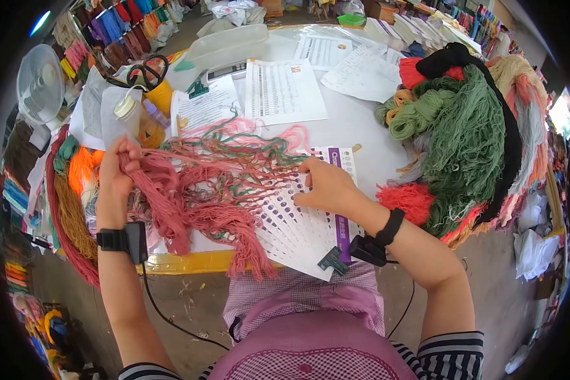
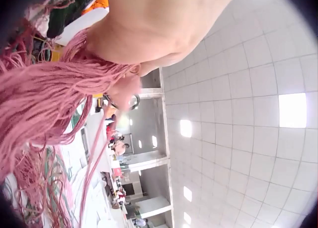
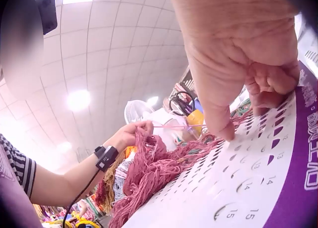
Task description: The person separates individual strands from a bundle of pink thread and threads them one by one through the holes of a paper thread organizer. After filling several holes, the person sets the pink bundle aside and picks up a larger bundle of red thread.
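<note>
My left hand point(image 1: 121, 166) grips the top of a dusty-pink yarn skein point(image 1: 164, 196), which hangs over the table's front; the left wrist view shows its strands point(image 2: 44, 98) draping below the hand. My right hand point(image 1: 329, 183) rests on a fan of white cards point(image 1: 297, 234) with punched holes, its thumb and fingertips apart. In the right wrist view the thumb touches the card point(image 3: 218, 183) by its rows of holes. A thin pink strand point(image 3: 171, 126) stretches from my left hand toward the right thumb, where its end is hidden. Loose pink and green strands lie between both hands.
A green clip point(image 1: 333, 260) holds the cards' near end. Green, black and red yarn point(image 1: 465, 120) is heaped at right, and more skeins point(image 1: 69, 209) hang at left. Behind are printed sheets point(image 1: 282, 92), scissors point(image 1: 148, 71), a jar point(image 1: 126, 109) and a clear tray point(image 1: 228, 45).
</note>
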`<state>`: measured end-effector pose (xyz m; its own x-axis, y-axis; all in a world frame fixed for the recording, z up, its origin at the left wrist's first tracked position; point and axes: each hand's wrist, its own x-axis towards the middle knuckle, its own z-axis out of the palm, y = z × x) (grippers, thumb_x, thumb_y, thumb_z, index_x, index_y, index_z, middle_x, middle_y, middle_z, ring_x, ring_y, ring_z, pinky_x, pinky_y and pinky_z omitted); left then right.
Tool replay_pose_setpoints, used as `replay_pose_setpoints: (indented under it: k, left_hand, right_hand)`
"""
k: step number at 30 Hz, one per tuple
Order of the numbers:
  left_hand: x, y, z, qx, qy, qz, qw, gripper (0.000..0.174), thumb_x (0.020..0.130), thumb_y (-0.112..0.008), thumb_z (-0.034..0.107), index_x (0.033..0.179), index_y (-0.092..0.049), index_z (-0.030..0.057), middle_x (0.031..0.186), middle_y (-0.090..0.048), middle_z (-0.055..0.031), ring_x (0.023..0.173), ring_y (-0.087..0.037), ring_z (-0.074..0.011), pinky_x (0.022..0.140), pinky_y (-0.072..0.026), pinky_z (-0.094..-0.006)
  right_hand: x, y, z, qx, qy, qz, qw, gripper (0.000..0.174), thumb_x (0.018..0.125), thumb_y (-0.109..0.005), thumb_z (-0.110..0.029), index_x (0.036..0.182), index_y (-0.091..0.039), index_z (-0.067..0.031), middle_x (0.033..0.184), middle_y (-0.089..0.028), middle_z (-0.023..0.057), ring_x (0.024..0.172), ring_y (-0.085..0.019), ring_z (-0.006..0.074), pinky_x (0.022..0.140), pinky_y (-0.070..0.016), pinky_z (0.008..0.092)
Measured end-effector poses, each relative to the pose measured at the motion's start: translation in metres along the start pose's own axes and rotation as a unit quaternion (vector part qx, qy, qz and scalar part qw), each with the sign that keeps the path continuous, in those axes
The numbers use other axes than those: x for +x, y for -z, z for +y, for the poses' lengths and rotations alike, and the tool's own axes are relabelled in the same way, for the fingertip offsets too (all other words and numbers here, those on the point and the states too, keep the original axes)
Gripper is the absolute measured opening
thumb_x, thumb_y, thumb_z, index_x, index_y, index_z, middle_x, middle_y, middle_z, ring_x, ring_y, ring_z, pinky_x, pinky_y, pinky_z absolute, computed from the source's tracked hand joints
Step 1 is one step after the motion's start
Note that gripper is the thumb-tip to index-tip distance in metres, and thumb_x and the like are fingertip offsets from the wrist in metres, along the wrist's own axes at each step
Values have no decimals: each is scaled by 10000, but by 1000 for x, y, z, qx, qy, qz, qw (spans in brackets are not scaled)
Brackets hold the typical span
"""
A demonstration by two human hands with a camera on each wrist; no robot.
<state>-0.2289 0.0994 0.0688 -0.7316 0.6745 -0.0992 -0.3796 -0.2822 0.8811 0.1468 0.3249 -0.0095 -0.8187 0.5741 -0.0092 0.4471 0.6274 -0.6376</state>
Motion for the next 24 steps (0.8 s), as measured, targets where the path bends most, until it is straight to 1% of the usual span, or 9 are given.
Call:
replay_pose_setpoints:
  k: [1, 2, 4, 5, 7, 9, 11, 15, 24]
  left_hand:
    - [-22, -62, -2, 5, -60, 197, 979, 127, 875, -626, 120, 859, -530, 37, 709, -532, -32, 551, -500, -126, 409, -375, -253]
    - [-24, -57, -2, 2, -63, 197, 978, 127, 875, -626, 120, 859, -530, 37, 709, -532, -32, 551, -500, -126, 409, -375, -253]
    - [-18, -31, -7, 150, -28, 69, 986, 103, 913, -583, 143, 917, -557, 43, 724, -512, 1, 622, -539, -130, 514, -447, -251]
    - [1, -3, -13, 114, 22, -96, 989, 104, 915, -576, 136, 948, -550, 41, 757, -514, -10, 702, -590, -161, 588, -501, -258]
    - [-46, -68, -38, 115, -15, -4, 993, 335, 942, -572, 283, 1136, -557, 10, 1081, -624, -85, 966, -605, -234, 730, -524, -339]
    - [-72, -105, -62, 19, 38, -66, 997, 528, 985, -438, 423, 1287, -498, -6, 1268, -576, -120, 1177, -521, -284, 954, -452, -447]
    - [-96, -138, -77, -48, 89, -167, 981, 645, 990, -348, 508, 1285, -485, -49, 1365, -501, -141, 1241, -471, -275, 1061, -356, -427]
    - [-132, -181, -102, -36, 116, -230, 965, 707, 991, -306, 534, 1328, -449, -71, 1318, -541, -143, 1254, -466, -251, 1090, -317, -392]
    - [-131, -172, -102, 121, 21, -224, 967, 320, 962, -529, 213, 1106, -657, -42, 1091, -669, -109, 969, -619, -135, 893, -461, -271]
  right_hand:
    - [-1, 0, 0, -2, 1, 1, 1000, 603, 633, -728, -302, 1123, -541, -4, 863, -631, 100, 797, -633, 266, 712, -495, 348]
    - [-2, 1, -1, -7, 6, -1, 1000, 595, 649, -734, -298, 1130, -540, -5, 858, -628, 101, 793, -631, 261, 707, -494, 343]
    - [-2, 3, -1, -15, 21, 0, 1000, 588, 664, -740, -293, 1136, -538, -6, 853, -625, 101, 788, -630, 257, 701, -493, 339]
    - [0, 3, 2, 7, 38, -15, 999, 578, 682, -748, -289, 1142, -535, -10, 845, -620, 102, 780, -625, 248, 693, -490, 330]
    - [1, 7, -1, 42, 84, -30, 995, 459, 794, -722, -258, 1140, -550, -11, 845, -614, 69, 755, -600, 177, 679, -482, 298]
    - [4, 12, -20, 148, 103, -37, 983, 393, 843, -679, -242, 1136, -563, -8, 861, -612, 47, 757, -588, 150, 678, -481, 296]
    - [0, 23, -46, 296, 84, -58, 950, 255, 951, -571, -206, 1106, -609, -7, 925, -611, -10, 809, -560, 77, 728, -472, 265]
    - [-11, 29, -80, 481, 92, -88, 867, 208, 929, -607, -200, 974, -644, -1, 942, -646, 0, 853, -571, 76, 782, -454, 233]
    - [-23, 27, -67, 491, 89, -75, 864, 158, 944, -578, -150, 950, -631, -1, 972, -648, 14, 884, -570, 70, 831, -453, 240]
